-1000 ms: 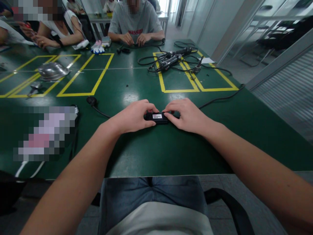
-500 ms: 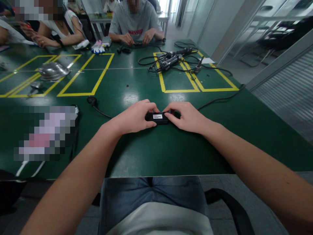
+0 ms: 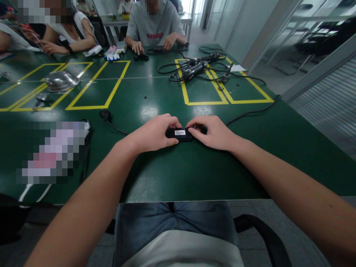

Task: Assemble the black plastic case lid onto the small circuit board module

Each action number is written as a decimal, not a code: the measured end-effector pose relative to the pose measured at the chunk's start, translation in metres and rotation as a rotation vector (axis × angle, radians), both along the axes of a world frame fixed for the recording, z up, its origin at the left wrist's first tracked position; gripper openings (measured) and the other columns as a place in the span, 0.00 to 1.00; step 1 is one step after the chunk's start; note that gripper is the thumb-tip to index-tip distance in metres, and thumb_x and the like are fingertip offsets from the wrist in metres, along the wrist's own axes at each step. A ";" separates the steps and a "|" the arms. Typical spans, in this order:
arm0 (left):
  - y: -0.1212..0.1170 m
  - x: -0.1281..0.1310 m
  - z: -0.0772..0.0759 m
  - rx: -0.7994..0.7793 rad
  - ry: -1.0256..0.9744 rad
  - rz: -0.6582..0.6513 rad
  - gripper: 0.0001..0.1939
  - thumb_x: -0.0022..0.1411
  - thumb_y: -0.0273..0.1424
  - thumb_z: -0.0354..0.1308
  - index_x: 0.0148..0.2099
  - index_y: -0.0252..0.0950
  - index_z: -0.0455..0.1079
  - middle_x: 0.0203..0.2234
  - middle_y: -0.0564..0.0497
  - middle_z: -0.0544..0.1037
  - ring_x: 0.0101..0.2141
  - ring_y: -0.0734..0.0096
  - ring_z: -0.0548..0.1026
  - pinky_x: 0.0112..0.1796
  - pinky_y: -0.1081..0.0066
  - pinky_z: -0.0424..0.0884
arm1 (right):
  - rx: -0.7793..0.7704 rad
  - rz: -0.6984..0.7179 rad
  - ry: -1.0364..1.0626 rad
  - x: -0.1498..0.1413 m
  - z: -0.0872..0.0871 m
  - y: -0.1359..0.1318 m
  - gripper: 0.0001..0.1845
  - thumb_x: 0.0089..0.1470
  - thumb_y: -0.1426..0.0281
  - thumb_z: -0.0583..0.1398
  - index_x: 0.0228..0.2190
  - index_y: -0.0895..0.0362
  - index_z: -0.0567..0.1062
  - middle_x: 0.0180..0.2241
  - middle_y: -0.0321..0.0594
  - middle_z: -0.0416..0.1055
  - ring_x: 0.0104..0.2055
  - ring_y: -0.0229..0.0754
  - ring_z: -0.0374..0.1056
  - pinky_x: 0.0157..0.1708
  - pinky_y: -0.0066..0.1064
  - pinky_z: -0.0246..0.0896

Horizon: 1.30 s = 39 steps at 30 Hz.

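glass-partitioned room, long green-topped bench (image 3: pixel 222 174) marked out in yellow tape rectangles (image 3: pixel 205 104). small flat rectangular black box with a white printed label (image 3: pixel 185 137) sits on the near half of the bench, label up, between both hands.

left hand (image 3: pixel 155 132): grip pinching the box's left end, thumb on the near side, fingers on the far side. right hand (image 3: pixel 211 130): grip has thumb and forefinger drawn close together at the box's right end; can't tell if it's a real pinch or only contact.

round black plug (image 3: pixel 105 115) is left of the left hand, its cord running in toward that wrist. black cable (image 3: pixel 253 111) runs from behind the right hand to the bench's right edge. can't see how either meets the box.

elsewhere: shiny bowl-shaped metal piece (image 3: pixel 61 81) at left, small silver metal fitting (image 3: pixel 41 98) near it. tangle of dark cylindrical corded tools (image 3: pixel 194 69) far right, across the tape. opposite: person in a grey t-shirt with red lettering (image 3: pixel 155 26), one hand on a small black object (image 3: pixel 141 57).
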<state>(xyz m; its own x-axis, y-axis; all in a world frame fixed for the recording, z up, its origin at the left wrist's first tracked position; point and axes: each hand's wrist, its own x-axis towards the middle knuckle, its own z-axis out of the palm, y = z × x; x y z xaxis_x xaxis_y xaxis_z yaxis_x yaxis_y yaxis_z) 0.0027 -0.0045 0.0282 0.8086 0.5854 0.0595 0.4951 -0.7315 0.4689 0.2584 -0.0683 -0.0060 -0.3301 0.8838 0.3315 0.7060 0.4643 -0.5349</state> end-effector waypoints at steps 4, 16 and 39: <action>0.000 0.000 -0.001 0.008 -0.009 -0.007 0.19 0.64 0.35 0.72 0.56 0.39 0.82 0.45 0.47 0.83 0.44 0.57 0.81 0.52 0.60 0.76 | -0.008 0.017 -0.031 0.001 0.005 -0.003 0.12 0.66 0.65 0.64 0.42 0.56 0.87 0.35 0.43 0.85 0.32 0.45 0.74 0.37 0.36 0.66; -0.002 0.001 0.000 0.013 0.015 0.005 0.20 0.64 0.33 0.72 0.57 0.38 0.82 0.44 0.48 0.82 0.42 0.59 0.80 0.50 0.61 0.76 | 0.000 0.063 -0.085 0.003 0.008 -0.006 0.19 0.61 0.56 0.72 0.47 0.55 0.87 0.40 0.45 0.86 0.37 0.49 0.77 0.40 0.38 0.68; -0.001 0.001 0.001 -0.005 0.071 -0.007 0.21 0.67 0.39 0.69 0.59 0.38 0.82 0.46 0.45 0.80 0.45 0.56 0.80 0.53 0.59 0.76 | -0.027 0.049 -0.098 0.001 0.007 -0.006 0.16 0.60 0.58 0.73 0.45 0.54 0.87 0.38 0.43 0.85 0.36 0.48 0.76 0.38 0.38 0.65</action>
